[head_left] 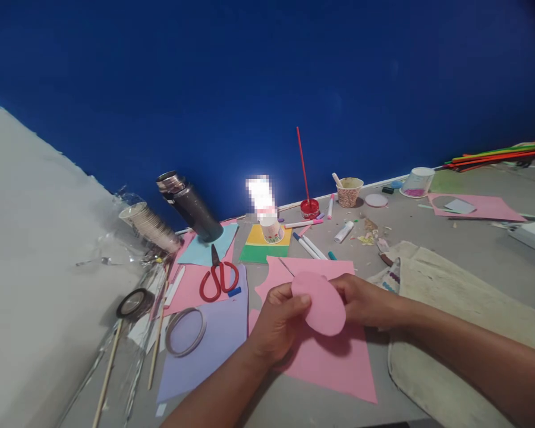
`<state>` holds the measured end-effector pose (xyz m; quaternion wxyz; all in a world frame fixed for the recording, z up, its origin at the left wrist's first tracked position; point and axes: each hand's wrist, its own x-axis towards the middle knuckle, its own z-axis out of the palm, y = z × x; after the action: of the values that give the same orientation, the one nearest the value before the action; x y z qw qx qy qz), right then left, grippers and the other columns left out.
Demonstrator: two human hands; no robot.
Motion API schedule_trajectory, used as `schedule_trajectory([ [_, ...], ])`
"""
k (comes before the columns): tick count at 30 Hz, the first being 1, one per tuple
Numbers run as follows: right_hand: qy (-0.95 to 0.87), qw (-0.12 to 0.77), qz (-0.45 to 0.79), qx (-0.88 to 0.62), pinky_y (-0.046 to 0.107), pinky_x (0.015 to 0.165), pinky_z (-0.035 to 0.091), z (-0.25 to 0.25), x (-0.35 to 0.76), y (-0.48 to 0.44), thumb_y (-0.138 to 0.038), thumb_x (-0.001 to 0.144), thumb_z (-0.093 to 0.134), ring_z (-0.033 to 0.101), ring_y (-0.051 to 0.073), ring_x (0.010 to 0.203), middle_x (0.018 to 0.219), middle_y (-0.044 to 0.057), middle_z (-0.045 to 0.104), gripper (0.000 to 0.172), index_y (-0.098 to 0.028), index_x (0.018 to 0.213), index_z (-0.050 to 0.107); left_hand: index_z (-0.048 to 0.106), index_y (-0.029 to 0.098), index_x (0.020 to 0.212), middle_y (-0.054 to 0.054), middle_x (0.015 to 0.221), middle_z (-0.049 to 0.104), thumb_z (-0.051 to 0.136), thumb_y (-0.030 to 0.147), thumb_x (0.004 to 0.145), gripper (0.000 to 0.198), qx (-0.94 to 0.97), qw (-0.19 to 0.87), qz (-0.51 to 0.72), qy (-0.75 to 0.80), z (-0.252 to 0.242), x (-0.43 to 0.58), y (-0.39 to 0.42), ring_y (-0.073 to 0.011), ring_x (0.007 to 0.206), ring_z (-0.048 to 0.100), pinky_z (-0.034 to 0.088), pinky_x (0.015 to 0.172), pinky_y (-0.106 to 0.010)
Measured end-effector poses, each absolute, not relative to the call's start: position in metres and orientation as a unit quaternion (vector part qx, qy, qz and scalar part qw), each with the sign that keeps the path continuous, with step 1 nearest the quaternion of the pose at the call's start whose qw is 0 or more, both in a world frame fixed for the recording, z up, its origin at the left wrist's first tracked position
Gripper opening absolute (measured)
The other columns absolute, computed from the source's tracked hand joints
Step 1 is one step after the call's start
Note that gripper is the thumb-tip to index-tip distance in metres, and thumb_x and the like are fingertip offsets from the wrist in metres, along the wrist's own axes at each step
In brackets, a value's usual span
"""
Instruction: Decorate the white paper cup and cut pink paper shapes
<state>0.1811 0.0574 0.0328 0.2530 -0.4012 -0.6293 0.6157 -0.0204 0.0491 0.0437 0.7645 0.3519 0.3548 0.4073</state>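
Observation:
My left hand (279, 321) pinches a pink paper oval (321, 306), its thumb flat on the front near the left edge. My right hand (361, 300) is closed at the oval's right side, its fingertips hidden behind the paper, so what it grips cannot be made out. A thin dark pointed rod (286, 266) shows past the oval's upper left edge; its other end is hidden. Below both hands lies a larger pink sheet (339, 371) with a cut, curved left edge. Red-handled scissors (218, 276) lie to the left on purple paper (205, 368).
A black flask (191, 205) and stacked paper cups (149, 226) stand at left, near tape rolls (186, 333). Behind the hands are a decorated cup (274, 230), markers (310, 245), a red stick in a holder (310, 208) and a patterned cup (350, 193). Beige cloth (463, 315) lies at right.

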Motion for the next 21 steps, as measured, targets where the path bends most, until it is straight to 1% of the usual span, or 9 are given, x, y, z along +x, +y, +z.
schedule_trajectory([
  [3, -0.690, 0.257, 0.436, -0.518, 0.027, 0.063, 0.039, 0.029, 0.184, 0.064, -0.031, 0.084, 0.063, 0.059, 0.018, 0.070, 0.075, 0.002, 0.068, 0.015, -0.017, 0.079, 0.069, 0.079, 0.014, 0.081, -0.004, 0.074, 0.070, 0.094, 0.037, 0.064, 0.032, 0.372, 0.678, 0.449, 0.447, 0.037, -0.020, 0.054, -0.0140, 0.069, 0.062, 0.050, 0.066, -0.026],
  [5, -0.722, 0.214, 0.314, -0.578, 0.029, 0.064, 0.036, 0.029, 0.186, 0.067, -0.031, 0.092, 0.058, 0.061, 0.020, 0.072, 0.078, 0.005, 0.071, 0.019, -0.018, 0.082, 0.068, 0.076, 0.015, 0.082, -0.001, 0.068, 0.066, 0.091, 0.038, 0.066, 0.032, 0.368, 0.645, 0.465, 0.482, 0.035, -0.022, 0.058, -0.0114, 0.059, 0.056, 0.044, 0.054, -0.023],
  [7, -0.748, 0.160, 0.231, -0.601, 0.030, 0.065, 0.034, 0.030, 0.185, 0.066, -0.031, 0.098, 0.053, 0.065, 0.021, 0.075, 0.086, 0.008, 0.075, 0.022, -0.018, 0.087, 0.068, 0.073, 0.015, 0.082, 0.002, 0.061, 0.060, 0.089, 0.040, 0.067, 0.033, 0.372, 0.634, 0.471, 0.488, 0.037, -0.025, 0.061, -0.0085, 0.049, 0.048, 0.037, 0.045, -0.021],
  [9, -0.765, 0.117, 0.193, -0.603, 0.031, 0.066, 0.033, 0.031, 0.181, 0.061, -0.030, 0.102, 0.051, 0.068, 0.023, 0.079, 0.092, 0.010, 0.077, 0.022, -0.018, 0.093, 0.067, 0.071, 0.014, 0.083, 0.003, 0.058, 0.058, 0.087, 0.041, 0.070, 0.034, 0.393, 0.629, 0.471, 0.477, 0.041, -0.027, 0.061, -0.0074, 0.043, 0.044, 0.034, 0.041, -0.021],
  [11, -0.780, 0.091, 0.165, -0.597, 0.033, 0.067, 0.033, 0.029, 0.175, 0.054, -0.027, 0.104, 0.050, 0.070, 0.025, 0.083, 0.094, 0.011, 0.077, 0.020, -0.018, 0.098, 0.067, 0.069, 0.014, 0.088, 0.002, 0.060, 0.061, 0.084, 0.042, 0.073, 0.035, 0.413, 0.626, 0.468, 0.467, 0.045, -0.027, 0.061, -0.0087, 0.042, 0.047, 0.036, 0.040, -0.021],
  [15, -0.818, 0.095, 0.111, -0.556, 0.035, 0.069, 0.036, 0.018, 0.169, 0.047, -0.022, 0.106, 0.046, 0.071, 0.027, 0.088, 0.098, 0.011, 0.076, 0.020, -0.016, 0.108, 0.065, 0.065, 0.016, 0.103, 0.000, 0.068, 0.068, 0.080, 0.039, 0.077, 0.038, 0.428, 0.620, 0.460, 0.471, 0.048, -0.027, 0.060, -0.0104, 0.043, 0.054, 0.038, 0.040, -0.020],
  [17, -0.826, 0.102, 0.106, -0.544, 0.035, 0.067, 0.036, 0.013, 0.170, 0.048, -0.022, 0.107, 0.046, 0.071, 0.026, 0.085, 0.096, 0.010, 0.075, 0.019, -0.017, 0.108, 0.064, 0.062, 0.017, 0.108, -0.001, 0.072, 0.070, 0.079, 0.037, 0.078, 0.040, 0.432, 0.620, 0.459, 0.467, 0.048, -0.026, 0.061, -0.0108, 0.044, 0.056, 0.040, 0.041, -0.020],
  [19, -0.833, 0.104, 0.107, -0.533, 0.035, 0.067, 0.037, 0.010, 0.170, 0.049, -0.022, 0.106, 0.047, 0.071, 0.025, 0.082, 0.094, 0.008, 0.075, 0.018, -0.018, 0.107, 0.064, 0.061, 0.017, 0.107, -0.001, 0.070, 0.070, 0.076, 0.037, 0.081, 0.036, 0.438, 0.618, 0.460, 0.464, 0.048, -0.027, 0.062, -0.0109, 0.044, 0.056, 0.041, 0.042, -0.020],
  [21, -0.845, 0.103, 0.109, -0.513, 0.034, 0.069, 0.039, 0.012, 0.168, 0.051, -0.017, 0.104, 0.048, 0.071, 0.024, 0.085, 0.099, 0.009, 0.076, 0.018, -0.019, 0.107, 0.065, 0.061, 0.016, 0.102, -0.001, 0.066, 0.069, 0.073, 0.036, 0.083, 0.030, 0.441, 0.613, 0.463, 0.464, 0.048, -0.027, 0.063, -0.0106, 0.043, 0.056, 0.042, 0.042, -0.020],
])
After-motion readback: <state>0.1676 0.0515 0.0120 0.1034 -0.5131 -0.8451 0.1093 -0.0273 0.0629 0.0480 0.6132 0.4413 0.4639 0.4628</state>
